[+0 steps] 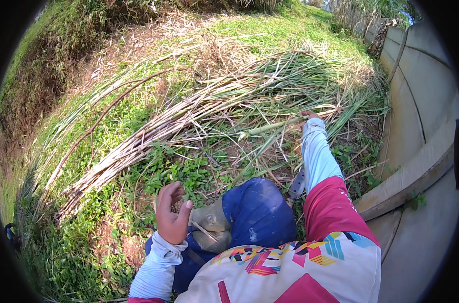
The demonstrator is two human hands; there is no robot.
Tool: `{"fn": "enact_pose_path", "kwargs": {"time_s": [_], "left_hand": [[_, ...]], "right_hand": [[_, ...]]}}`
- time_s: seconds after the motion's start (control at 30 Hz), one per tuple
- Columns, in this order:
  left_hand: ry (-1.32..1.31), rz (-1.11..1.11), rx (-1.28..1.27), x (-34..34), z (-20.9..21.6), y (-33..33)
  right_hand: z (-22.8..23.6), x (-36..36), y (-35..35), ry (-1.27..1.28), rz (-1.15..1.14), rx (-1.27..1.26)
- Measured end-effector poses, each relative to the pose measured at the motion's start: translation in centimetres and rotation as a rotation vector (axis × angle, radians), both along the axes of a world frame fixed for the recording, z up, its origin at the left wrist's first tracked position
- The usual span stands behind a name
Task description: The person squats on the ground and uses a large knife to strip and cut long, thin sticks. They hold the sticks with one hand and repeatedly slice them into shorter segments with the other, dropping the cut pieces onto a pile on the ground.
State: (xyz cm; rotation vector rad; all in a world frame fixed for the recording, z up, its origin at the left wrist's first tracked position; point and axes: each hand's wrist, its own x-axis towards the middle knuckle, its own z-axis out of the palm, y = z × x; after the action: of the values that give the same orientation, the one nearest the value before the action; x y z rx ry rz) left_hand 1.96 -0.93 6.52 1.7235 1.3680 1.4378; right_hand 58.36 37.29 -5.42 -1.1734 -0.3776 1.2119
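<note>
Green and pale at its blunt left end, one thick stalk (271, 128) lies at the near edge of the heap of long stems (199, 106), toward the side of the ground (158, 169) that meets the grey wall (416, 91). The right hand (309, 117) is closed around the stalk near its leafy end, with the arm stretched well forward. The left hand (173, 214) is loosely spread, fingers half curled and thumb apart, with nothing visible in it, just beside the boots (212, 222). Taking hold of this single stalk seems to be the step in hand. Whether its weight is off the ground, I cannot tell. The next move probably calls for a firm right grip and a pull clear of the tangled leaves, the left hand being free to steady the bare end.
</note>
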Motion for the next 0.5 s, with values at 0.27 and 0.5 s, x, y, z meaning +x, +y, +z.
{"fn": "enact_pose_path", "kwargs": {"time_s": [0.27,0.5], "left_hand": [[0.032,-0.031,-0.106,1.3,-0.5,1.3],[-0.075,-0.08,-0.225,3.2,-0.6,10.0]], "right_hand": [[-3.8,-8.1,-3.6,0.395,-0.154,0.204],[0.0,-15.0,-7.9,0.55,-0.093,0.225]]}}
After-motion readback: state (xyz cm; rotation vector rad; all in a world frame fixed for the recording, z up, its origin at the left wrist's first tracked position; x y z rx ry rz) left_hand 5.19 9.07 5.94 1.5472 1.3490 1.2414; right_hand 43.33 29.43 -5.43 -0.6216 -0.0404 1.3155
